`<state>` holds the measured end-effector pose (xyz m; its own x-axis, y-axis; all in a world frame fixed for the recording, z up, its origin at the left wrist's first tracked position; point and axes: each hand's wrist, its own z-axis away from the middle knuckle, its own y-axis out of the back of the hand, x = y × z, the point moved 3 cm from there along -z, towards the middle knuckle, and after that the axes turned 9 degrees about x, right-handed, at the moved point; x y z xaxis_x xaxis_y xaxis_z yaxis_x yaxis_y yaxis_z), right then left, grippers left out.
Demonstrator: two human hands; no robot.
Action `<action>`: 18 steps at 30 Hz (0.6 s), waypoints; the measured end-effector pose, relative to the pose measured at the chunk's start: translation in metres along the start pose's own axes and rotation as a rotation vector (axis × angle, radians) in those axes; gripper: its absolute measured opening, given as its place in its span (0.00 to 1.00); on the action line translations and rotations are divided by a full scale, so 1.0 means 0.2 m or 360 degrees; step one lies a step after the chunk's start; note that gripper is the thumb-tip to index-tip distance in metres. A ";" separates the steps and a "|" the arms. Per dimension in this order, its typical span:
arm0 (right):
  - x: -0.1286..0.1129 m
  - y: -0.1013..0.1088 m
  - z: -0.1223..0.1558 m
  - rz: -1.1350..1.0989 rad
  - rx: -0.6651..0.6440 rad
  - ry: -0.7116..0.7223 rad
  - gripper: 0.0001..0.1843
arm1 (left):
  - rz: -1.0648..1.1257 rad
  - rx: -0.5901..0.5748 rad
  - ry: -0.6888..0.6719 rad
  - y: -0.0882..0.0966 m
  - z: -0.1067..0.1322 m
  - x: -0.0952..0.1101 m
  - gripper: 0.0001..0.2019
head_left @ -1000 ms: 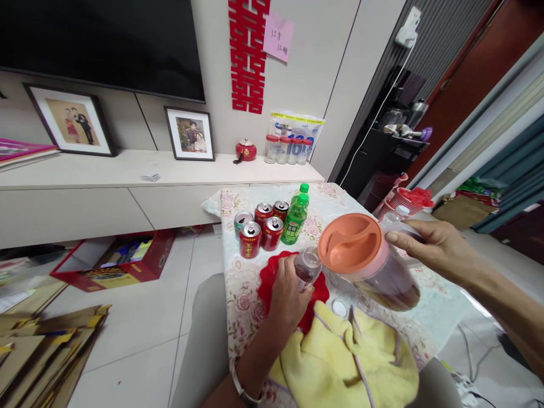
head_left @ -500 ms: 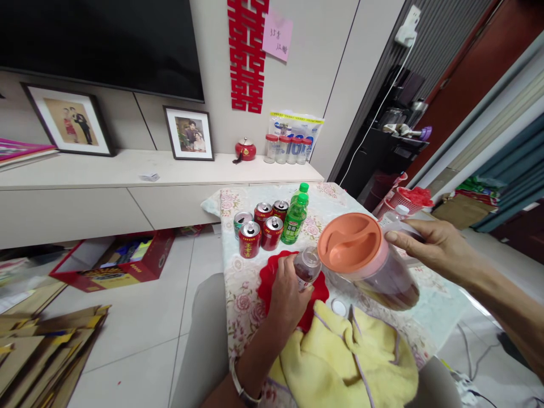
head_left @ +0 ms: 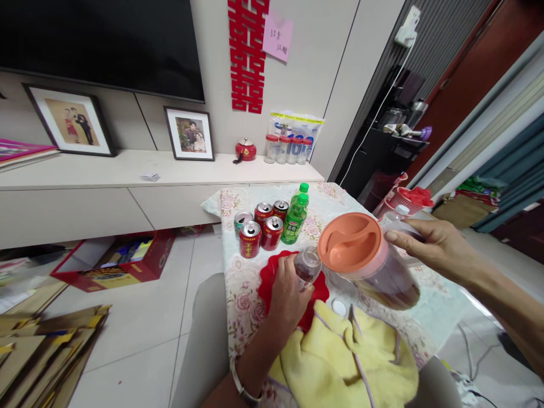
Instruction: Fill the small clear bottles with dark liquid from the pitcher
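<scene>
Room: living room with pale floor tiles, a dark screen at the upper left, two framed photos on a long low shelf (head_left: 127, 170), a red paper cutout on the wall.
Desk: the desk (head_left: 242, 306) at lower centre wears a floral cloth; a yellow towel (head_left: 344, 362) lies bunched at its near edge.
Containers: five cans (head_left: 259, 229) and two green bottles (head_left: 294, 221) stand together at centre frame.
Pitcher: the pitcher (head_left: 365, 258), orange-lidded, is tilted left, with brown liquid inside.
Small bottle: the small bottle (head_left: 306, 267) stands over a red mat (head_left: 270, 280), its mouth just beside the pitcher's lid.
Left hand: the left hand (head_left: 287, 294) is wrapped around the small bottle.
Right hand: the right hand (head_left: 437, 246), right of centre, is closed on the pitcher's handle.
</scene>
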<state>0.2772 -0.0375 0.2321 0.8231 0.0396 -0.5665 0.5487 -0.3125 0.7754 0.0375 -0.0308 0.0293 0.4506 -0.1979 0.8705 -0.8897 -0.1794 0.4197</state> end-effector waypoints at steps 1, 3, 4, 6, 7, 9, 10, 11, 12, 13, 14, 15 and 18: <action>0.00 0.00 0.00 -0.0004 -0.0001 -0.0004 0.44 | -0.0003 0.0001 0.0000 0.00 0.00 0.00 0.34; 0.01 0.00 0.00 0.0004 0.0001 -0.0015 0.45 | -0.0013 -0.0003 0.0003 0.00 0.00 0.00 0.34; 0.02 0.00 0.00 0.0015 -0.0002 -0.0024 0.45 | -0.0018 -0.0005 0.0007 0.00 0.00 0.00 0.33; 0.03 0.00 -0.01 0.0039 -0.0004 -0.0040 0.46 | -0.0023 -0.0005 0.0018 0.00 0.00 0.00 0.33; 0.03 0.00 -0.01 0.0044 -0.0008 -0.0043 0.46 | -0.0022 -0.0004 0.0020 0.00 0.00 0.00 0.33; 0.04 0.00 -0.01 0.0042 -0.0019 -0.0046 0.47 | -0.0017 -0.0001 0.0020 0.00 0.00 0.00 0.33; 0.04 0.00 -0.01 0.0041 -0.0022 -0.0046 0.47 | -0.0014 -0.0002 0.0018 0.00 0.00 0.00 0.33; 0.04 0.00 -0.01 0.0040 -0.0024 -0.0045 0.47 | -0.0011 -0.0006 0.0015 0.00 0.00 0.00 0.33; 0.03 0.00 -0.01 0.0038 -0.0027 -0.0044 0.47 | -0.0011 -0.0007 0.0012 0.00 0.00 -0.01 0.34; 0.03 0.00 -0.01 0.0037 -0.0027 -0.0040 0.47 | -0.0013 -0.0005 0.0009 0.00 0.00 -0.01 0.34; 0.03 0.00 -0.01 0.0035 -0.0029 -0.0036 0.47 | -0.0015 -0.0005 0.0005 -0.01 0.00 -0.01 0.34; 0.03 0.00 -0.01 0.0034 -0.0032 -0.0032 0.46 | -0.0019 -0.0004 -0.0001 -0.01 0.00 -0.01 0.33; 0.02 0.00 -0.01 0.0028 -0.0030 -0.0011 0.46 | -0.0023 0.0009 -0.0013 0.00 0.00 -0.01 0.33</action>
<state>0.2809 -0.0357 0.2307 0.8315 0.0275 -0.5548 0.5369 -0.2954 0.7902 0.0372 -0.0305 0.0278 0.4640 -0.2032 0.8622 -0.8827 -0.1879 0.4308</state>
